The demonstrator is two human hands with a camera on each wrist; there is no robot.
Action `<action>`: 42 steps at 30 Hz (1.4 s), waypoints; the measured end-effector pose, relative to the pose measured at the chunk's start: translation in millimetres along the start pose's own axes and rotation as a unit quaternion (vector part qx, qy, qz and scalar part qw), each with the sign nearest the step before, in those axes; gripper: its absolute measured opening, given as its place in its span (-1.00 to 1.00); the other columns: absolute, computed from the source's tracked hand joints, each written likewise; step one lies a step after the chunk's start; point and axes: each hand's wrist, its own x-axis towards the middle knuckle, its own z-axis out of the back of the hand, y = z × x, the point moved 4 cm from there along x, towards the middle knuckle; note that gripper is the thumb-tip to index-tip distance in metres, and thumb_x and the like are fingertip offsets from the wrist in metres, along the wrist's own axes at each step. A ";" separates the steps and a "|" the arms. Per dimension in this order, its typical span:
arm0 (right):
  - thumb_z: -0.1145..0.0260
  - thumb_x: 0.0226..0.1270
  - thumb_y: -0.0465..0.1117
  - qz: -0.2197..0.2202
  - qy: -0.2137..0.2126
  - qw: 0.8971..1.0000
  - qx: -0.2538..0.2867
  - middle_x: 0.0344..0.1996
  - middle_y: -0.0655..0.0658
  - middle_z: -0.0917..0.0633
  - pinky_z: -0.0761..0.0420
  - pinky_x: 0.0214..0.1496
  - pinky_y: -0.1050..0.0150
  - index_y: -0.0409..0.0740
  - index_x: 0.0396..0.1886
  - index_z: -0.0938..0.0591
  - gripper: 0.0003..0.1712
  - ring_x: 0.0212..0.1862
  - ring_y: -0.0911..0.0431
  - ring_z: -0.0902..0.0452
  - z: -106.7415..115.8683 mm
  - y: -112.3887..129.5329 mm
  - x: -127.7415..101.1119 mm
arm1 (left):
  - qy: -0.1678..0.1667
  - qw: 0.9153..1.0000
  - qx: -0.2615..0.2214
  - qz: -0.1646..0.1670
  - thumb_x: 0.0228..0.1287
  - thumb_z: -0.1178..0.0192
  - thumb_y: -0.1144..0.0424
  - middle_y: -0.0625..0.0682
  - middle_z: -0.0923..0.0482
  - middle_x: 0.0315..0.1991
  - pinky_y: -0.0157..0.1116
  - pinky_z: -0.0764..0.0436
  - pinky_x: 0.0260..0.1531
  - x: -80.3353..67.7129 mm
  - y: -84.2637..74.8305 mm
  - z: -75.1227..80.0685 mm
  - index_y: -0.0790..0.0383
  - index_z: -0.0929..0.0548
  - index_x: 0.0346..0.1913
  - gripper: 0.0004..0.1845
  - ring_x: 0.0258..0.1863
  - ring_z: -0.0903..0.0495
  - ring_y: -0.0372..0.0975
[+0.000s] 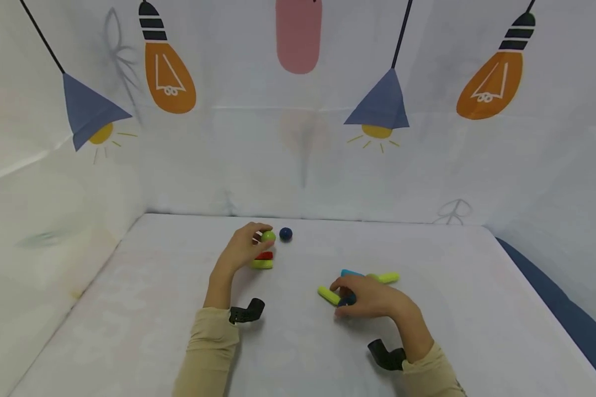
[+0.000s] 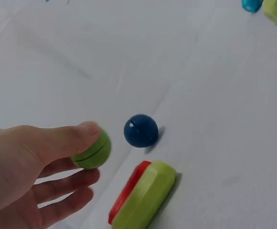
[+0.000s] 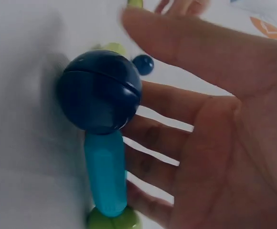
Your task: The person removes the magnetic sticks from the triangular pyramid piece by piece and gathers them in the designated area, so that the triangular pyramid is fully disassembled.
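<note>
A: What is held by the left hand (image 1: 241, 248)?

B: A green ball (image 1: 268, 236) is pinched between thumb and fingers, just above the white bench (image 1: 129, 309). In the left wrist view the thumb is seen laid over the ball's top. A dark blue ball (image 1: 285, 234) lies just beside it on the bench, apart from the fingers. Below the green ball a red flat piece (image 1: 264, 255) is stacked on a green flat piece (image 1: 261, 264).

A: And the right hand (image 1: 372, 298)?

B: It is arched over a second dark blue ball (image 3: 99, 90), with the fingers curled around it; whether the ball is actually gripped or only touched cannot be told, since the wrist view is blurred. This ball is joined to a cyan rod (image 3: 105, 171), which ends at a green ball (image 3: 112, 220) at its far end.

A: What surrounds that hand?

B: A yellow-green rod (image 1: 329, 295) is seen at the fingertips on the left, and another yellow-green rod (image 1: 388, 277) lies behind the hand. Both lie on the bench.
</note>
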 end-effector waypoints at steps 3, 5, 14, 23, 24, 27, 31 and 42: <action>-0.45 0.06 0.01 -0.001 0.012 1.000 -0.006 -0.19 0.08 -0.57 -0.44 0.02 0.11 -0.03 0.08 -0.54 -0.43 -0.07 0.15 -0.50 4.1 -1.5 -4.2 | -0.025 0.999 0.001 0.040 0.26 -0.23 0.13 0.07 -0.54 0.06 -0.06 -0.53 -0.01 7.0 10.7 0.4 0.18 -0.53 0.17 -0.57 0.01 -0.55 -0.04; -0.45 0.07 0.00 0.003 0.014 1.000 -0.006 -0.18 0.08 -0.56 -0.45 0.02 0.13 -0.04 0.10 -0.53 -0.42 -0.06 0.15 -0.51 4.2 -2.1 -4.8 | -0.037 0.997 0.003 0.063 0.26 -0.23 0.12 0.05 -0.54 0.09 -0.05 -0.51 -0.02 11.0 16.8 -2.8 0.13 -0.53 0.17 -0.57 0.03 -0.53 -0.05; -0.38 0.16 0.05 -0.004 0.006 1.000 -0.002 -0.20 0.16 -0.53 -0.50 -0.07 0.29 0.00 0.15 -0.50 -0.43 -0.12 0.26 -0.45 -2.4 -3.9 -1.2 | -0.056 0.996 0.013 0.074 0.25 -0.21 0.18 0.08 -0.53 0.11 -0.04 -0.50 -0.07 16.6 29.1 -19.7 0.09 -0.54 0.15 -0.61 0.02 -0.53 -0.06; -0.33 0.21 0.07 0.029 -0.007 0.999 -0.014 -0.19 0.13 -0.58 -0.50 -0.12 0.31 0.04 0.18 -0.50 -0.45 -0.15 0.27 -0.42 -6.4 -0.5 4.6 | -0.060 0.995 0.010 0.073 0.26 -0.21 0.13 0.06 -0.49 0.18 0.02 -0.47 0.02 18.1 28.5 -22.4 0.08 -0.48 0.22 -0.54 0.09 -0.51 -0.05; -0.33 0.21 0.08 0.026 -0.007 1.000 -0.015 -0.19 0.14 -0.57 -0.50 -0.12 0.31 0.05 0.18 -0.50 -0.45 -0.15 0.28 -0.42 -6.6 -1.3 4.6 | -0.057 0.996 0.008 0.074 0.27 -0.20 0.12 0.07 -0.47 0.20 0.03 -0.46 0.04 17.9 27.7 -22.1 0.08 -0.47 0.23 -0.53 0.11 -0.51 -0.04; -0.31 0.22 0.08 0.023 -0.011 0.999 -0.018 -0.20 0.16 -0.55 -0.49 -0.13 0.33 0.07 0.19 -0.49 -0.45 -0.16 0.29 -0.40 -6.8 -3.6 5.0 | -0.062 0.996 0.013 0.061 0.27 -0.20 0.13 0.13 -0.44 0.20 0.07 -0.46 0.05 16.9 22.9 -19.7 0.12 -0.46 0.24 -0.52 0.13 -0.49 0.01; -0.30 0.24 0.07 0.031 -0.023 0.999 -0.021 -0.20 0.16 -0.54 -0.48 -0.12 0.33 0.07 0.20 -0.48 -0.46 -0.16 0.28 -0.39 -7.9 -7.4 6.1 | -0.101 0.994 0.023 0.029 0.28 -0.18 0.17 0.15 -0.41 0.18 0.09 -0.48 0.00 13.9 11.4 -15.7 0.12 -0.49 0.20 -0.57 0.12 -0.46 0.02; -0.29 0.24 0.08 0.036 -0.044 0.998 -0.026 -0.25 0.16 -0.53 -0.44 -0.22 0.38 0.05 0.18 -0.51 -0.47 -0.24 0.27 -0.37 -11.1 -9.6 14.1 | 0.141 0.975 0.001 -0.171 0.34 -0.12 0.26 0.04 -0.58 0.03 -0.13 -0.53 0.02 -15.2 -59.9 -63.5 0.19 -0.54 0.11 -0.70 0.02 -0.54 -0.14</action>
